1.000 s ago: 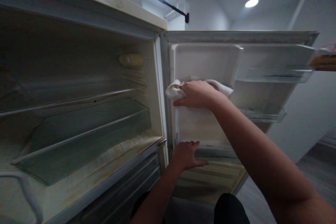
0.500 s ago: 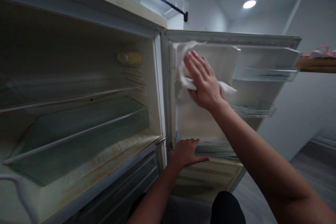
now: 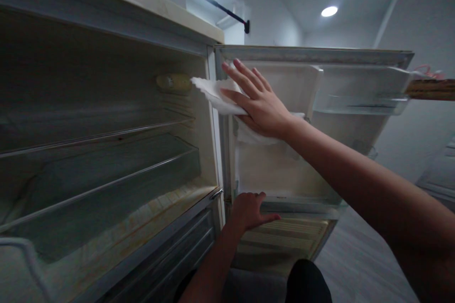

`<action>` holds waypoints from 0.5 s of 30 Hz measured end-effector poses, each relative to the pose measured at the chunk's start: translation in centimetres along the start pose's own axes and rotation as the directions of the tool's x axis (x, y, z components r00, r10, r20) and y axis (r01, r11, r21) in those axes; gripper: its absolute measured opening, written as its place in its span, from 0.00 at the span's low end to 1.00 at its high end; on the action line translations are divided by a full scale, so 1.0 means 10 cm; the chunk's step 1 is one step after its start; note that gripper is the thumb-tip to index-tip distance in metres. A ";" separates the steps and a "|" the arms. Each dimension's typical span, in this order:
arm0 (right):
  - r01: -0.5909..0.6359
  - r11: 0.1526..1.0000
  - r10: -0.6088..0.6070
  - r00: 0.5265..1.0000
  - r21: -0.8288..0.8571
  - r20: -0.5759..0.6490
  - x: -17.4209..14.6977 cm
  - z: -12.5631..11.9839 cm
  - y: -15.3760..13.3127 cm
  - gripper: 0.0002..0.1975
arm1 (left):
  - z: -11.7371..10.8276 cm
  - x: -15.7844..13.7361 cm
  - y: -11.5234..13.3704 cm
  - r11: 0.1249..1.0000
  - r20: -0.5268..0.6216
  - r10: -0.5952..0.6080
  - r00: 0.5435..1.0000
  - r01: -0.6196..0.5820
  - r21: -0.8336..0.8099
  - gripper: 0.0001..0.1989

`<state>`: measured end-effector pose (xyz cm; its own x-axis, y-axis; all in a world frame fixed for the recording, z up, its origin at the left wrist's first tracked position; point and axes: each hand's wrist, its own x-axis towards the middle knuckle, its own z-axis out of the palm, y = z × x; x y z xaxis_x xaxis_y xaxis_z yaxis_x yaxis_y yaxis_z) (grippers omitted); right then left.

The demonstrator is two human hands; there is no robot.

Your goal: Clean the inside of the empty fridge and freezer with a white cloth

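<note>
My right hand (image 3: 261, 99) is at the upper inner side of the opened fridge door (image 3: 263, 170), near its hinge edge. It carries a white cloth (image 3: 216, 94) under the palm, its fingers spread. One scalloped corner of the cloth sticks out leftward past the door seal, and the rest hangs below the hand. Lower down, my left hand (image 3: 250, 210) is held with fingers and thumb apart and nothing in it, by the bottom edge of this door. Whether it touches the door I cannot tell.
At left the fridge compartment (image 3: 177, 137) stands open, with a glass shelf (image 3: 106, 135), a clear drawer (image 3: 117, 199) and yellowish stains below. Clear door bins (image 3: 362, 104) line the door's right part. A lower door (image 3: 284, 241) is also open. My knee (image 3: 307, 284) is beneath.
My right hand has moved left and turned, bringing the cloth from the door panel over to the hinge-side seal. My left hand stays nearly in place. The view has shifted slightly.
</note>
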<state>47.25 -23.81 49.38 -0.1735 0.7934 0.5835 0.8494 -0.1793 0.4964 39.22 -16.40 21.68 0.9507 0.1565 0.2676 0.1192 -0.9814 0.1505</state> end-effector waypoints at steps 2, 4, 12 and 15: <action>-0.062 0.997 0.062 0.998 -0.053 -0.003 -0.13 -0.13 0.00 0.26 | 0.00 -0.03 -0.01 1.000 0.003 0.001 1.000 -0.001 0.007 0.49; -0.153 0.986 0.155 0.988 -0.072 0.028 -0.19 -0.23 0.03 0.24 | 0.00 -0.05 -0.03 1.000 0.002 -0.004 1.000 0.004 0.022 0.50; -0.507 0.817 0.296 0.777 0.275 0.556 0.07 -0.17 0.14 0.23 | 0.00 -0.15 -0.11 1.000 -0.011 0.006 1.000 -0.006 0.030 0.50; -0.593 0.718 0.349 0.760 0.365 0.548 0.10 -0.08 0.19 0.27 | 0.00 -0.17 -0.15 1.000 -0.001 0.006 1.000 -0.006 0.024 0.48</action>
<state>48.26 -23.80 51.42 0.4377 0.8593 0.2647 0.8946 -0.3867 -0.2241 37.43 -15.14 21.00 0.9513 0.1504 0.2691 0.1201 -0.9847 0.1260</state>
